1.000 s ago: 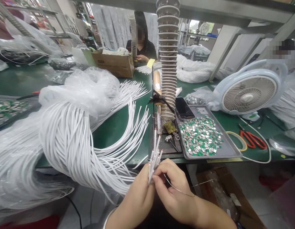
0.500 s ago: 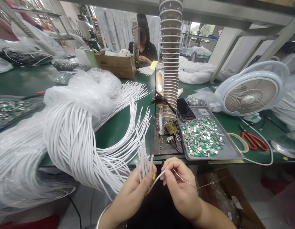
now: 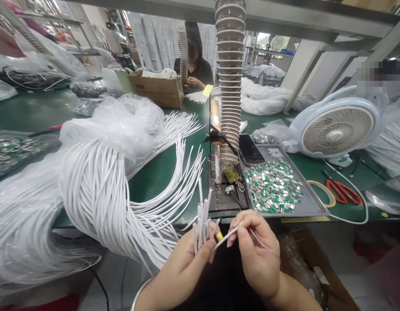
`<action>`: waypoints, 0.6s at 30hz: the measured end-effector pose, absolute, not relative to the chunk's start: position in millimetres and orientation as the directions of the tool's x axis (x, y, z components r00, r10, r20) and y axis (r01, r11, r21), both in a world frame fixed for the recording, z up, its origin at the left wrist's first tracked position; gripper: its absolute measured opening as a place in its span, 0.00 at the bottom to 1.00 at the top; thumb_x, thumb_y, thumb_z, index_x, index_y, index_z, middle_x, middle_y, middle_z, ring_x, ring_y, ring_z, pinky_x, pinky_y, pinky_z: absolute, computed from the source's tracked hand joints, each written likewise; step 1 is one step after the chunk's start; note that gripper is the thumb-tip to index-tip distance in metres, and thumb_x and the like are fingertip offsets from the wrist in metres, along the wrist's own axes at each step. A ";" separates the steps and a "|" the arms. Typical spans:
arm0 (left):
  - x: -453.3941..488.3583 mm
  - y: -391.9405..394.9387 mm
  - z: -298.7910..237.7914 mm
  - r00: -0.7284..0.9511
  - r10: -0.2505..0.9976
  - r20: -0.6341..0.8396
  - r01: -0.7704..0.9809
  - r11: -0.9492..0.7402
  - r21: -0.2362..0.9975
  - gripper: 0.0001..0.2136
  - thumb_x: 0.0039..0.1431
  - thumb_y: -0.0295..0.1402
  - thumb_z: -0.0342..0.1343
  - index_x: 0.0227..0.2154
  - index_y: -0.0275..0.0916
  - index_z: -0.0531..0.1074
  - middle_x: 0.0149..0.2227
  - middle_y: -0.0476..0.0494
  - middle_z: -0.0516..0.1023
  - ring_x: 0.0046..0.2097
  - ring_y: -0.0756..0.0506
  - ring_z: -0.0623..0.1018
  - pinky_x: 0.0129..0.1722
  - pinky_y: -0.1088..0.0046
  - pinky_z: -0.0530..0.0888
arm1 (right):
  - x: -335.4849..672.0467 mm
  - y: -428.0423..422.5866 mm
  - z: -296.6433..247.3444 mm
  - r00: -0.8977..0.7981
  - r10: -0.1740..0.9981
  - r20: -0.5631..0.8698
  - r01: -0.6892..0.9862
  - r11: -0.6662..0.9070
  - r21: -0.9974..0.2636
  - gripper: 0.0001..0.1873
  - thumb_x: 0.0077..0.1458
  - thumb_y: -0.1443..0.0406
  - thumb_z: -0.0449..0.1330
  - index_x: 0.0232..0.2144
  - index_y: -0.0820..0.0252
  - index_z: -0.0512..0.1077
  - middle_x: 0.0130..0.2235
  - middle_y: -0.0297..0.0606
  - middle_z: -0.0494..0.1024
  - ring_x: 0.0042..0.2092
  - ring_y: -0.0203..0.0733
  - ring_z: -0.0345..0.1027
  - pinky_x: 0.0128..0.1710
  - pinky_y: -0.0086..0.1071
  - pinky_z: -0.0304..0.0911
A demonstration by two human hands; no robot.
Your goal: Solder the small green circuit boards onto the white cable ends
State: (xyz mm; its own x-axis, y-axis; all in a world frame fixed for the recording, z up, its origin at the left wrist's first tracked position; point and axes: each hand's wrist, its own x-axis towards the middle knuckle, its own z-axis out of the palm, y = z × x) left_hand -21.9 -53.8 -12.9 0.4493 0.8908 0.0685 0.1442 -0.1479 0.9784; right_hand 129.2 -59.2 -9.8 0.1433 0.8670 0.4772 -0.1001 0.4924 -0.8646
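We count two hands (image 3: 187,261) (image 3: 260,255) at lower centre, one soldering iron (image 3: 218,159) at centre, in the right half one phone (image 3: 250,149), tray (image 3: 311,207), tape roll (image 3: 329,194) and blue-rimmed fan (image 3: 337,134), white cables (image 3: 92,185) beyond counting

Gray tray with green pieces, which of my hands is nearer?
Right. Your right hand is close to the front left corner of the gray tray; your left hand is farther left.
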 end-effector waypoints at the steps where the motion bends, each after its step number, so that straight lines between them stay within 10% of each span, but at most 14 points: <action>1: -22.0 -54.3 -13.3 0.448 0.891 0.068 0.147 -0.148 0.978 0.09 0.65 0.37 0.45 0.36 0.42 0.69 0.26 0.50 0.67 0.31 0.47 0.69 0.34 0.72 0.69 | 129.3 -58.9 -9.5 0.138 0.866 0.480 -0.093 0.494 -0.864 0.08 0.60 0.71 0.50 0.31 0.56 0.66 0.31 0.32 0.66 0.26 0.30 0.65 0.25 0.25 0.66; 18: -13.3 -48.9 -11.2 0.455 0.890 0.031 0.156 -0.114 0.981 0.12 0.64 0.39 0.47 0.29 0.40 0.71 0.35 0.46 0.72 0.39 0.45 0.70 0.41 0.72 0.66 | 154.9 -55.6 -18.9 0.079 0.866 0.494 0.118 0.484 -0.867 0.13 0.64 0.70 0.46 0.42 0.56 0.69 0.33 0.34 0.70 0.30 0.32 0.66 0.33 0.28 0.65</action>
